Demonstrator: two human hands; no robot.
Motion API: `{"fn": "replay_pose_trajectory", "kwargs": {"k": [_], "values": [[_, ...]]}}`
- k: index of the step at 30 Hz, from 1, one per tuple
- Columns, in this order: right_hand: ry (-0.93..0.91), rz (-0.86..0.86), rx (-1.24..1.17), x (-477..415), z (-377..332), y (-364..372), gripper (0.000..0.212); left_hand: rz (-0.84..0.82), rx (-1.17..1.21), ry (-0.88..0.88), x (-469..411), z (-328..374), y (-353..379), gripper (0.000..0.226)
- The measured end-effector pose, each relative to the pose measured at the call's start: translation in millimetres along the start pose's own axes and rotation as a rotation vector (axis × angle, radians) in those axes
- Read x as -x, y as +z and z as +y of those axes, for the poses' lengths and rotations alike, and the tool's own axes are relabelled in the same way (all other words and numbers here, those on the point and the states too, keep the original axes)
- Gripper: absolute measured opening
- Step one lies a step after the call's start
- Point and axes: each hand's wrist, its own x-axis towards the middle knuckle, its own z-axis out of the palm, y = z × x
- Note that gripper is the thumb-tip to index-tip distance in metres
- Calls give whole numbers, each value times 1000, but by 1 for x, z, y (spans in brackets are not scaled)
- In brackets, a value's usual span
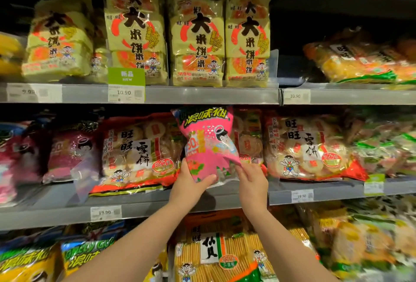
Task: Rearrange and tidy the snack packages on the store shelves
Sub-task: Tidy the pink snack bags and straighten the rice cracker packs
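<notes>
1. A pink bag is held upright, slightly tilted, at the level of the middle shelf, in front of the place where two red bags meet.
2. The bag's lower left part is gripped by the left hand: the thumb is laid across the front and the fingers are hidden behind it.
3. The bag's lower right corner is gripped by the right hand, with the fingers curled round the edge.
4. Whether the bag's bottom touches the shelf cannot be told, as it is covered by the hands.
5. The left red bag is seen lying just beside the pink bag, and the right red bag lies near its other side; both are leaned back on the middle shelf.
6. Darker pink bags are stacked further left, behind a clear divider.
7. On the upper shelf yellow packs are stood upright in a row, and a green tag is fixed to its edge.
8. A price tag is fixed to the middle shelf's edge.
9. Below, a striped pack is seen between the two forearms.
</notes>
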Motion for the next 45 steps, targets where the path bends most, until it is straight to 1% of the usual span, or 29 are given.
{"fn": "replay_pose_trajectory", "kwargs": {"k": [3,6,9,12,13,14,15,16,19,21,23,25,29,31,33,34,36,37,39,40,43,45], "values": [[-31,-96,-51,17,-18,16,22,57,147,-108,9,-6,-31,95],[-40,-163,-68,38,-36,47,25,78,162,-161,18,-24,-74,90],[-112,-204,-32,56,-58,85,24,136,154,-179,27,-46,-119,89],[-166,-285,-50,70,-88,128,22,238,148,-227,37,-67,-165,67],[-175,-334,-60,75,-97,144,23,267,141,-250,39,-77,-182,69],[-176,-388,-73,80,-105,160,25,300,139,-270,39,-87,-197,77],[-174,-435,-80,85,-112,176,31,338,138,-284,37,-98,-213,85],[-170,-474,-82,89,-119,192,37,374,138,-290,36,-108,-227,87],[-154,-569,-106,97,-137,236,46,481,166,-262,32,-128,-267,75],[-110,-646,-97,98,-149,262,54,523,123,-203,28,-140,-290,72],[-81,-736,-35,101,-158,286,59,549,29,-164,21,-154,-310,73],[-80,-796,31,106,-162,307,64,545,-63,-130,15,-170,-325,80],[-61,-884,75,114,-159,339,72,537,-205,-117,4,-197,-338,92],[-31,-878,93,115,-153,346,76,489,-267,-109,-6,-209,-334,85],[-15,-865,115,118,-147,347,79,443,-369,-144,-16,-215,-321,71],[-40,-862,136,121,-144,345,80,446,-468,-184,-22,-218,-313,65],[-143,-868,240,128,-140,339,80,488,-690,-293,-32,-220,-298,69],[-212,-868,308,131,-137,337,78,519,-740,-321,-35,-220,-292,71],[-297,-856,394,133,-133,332,70,564,-694,-306,-37,-219,-283,71],[-298,-869,399,132,-131,331,67,580,-628,-287,-37,-220,-280,70],[-197,-950,314,129,-125,333,69,611,-452,-243,-31,-225,-275,65],[-141,-988,301,126,-124,336,74,575,-449,-195,-26,-229,-272,66]]}}
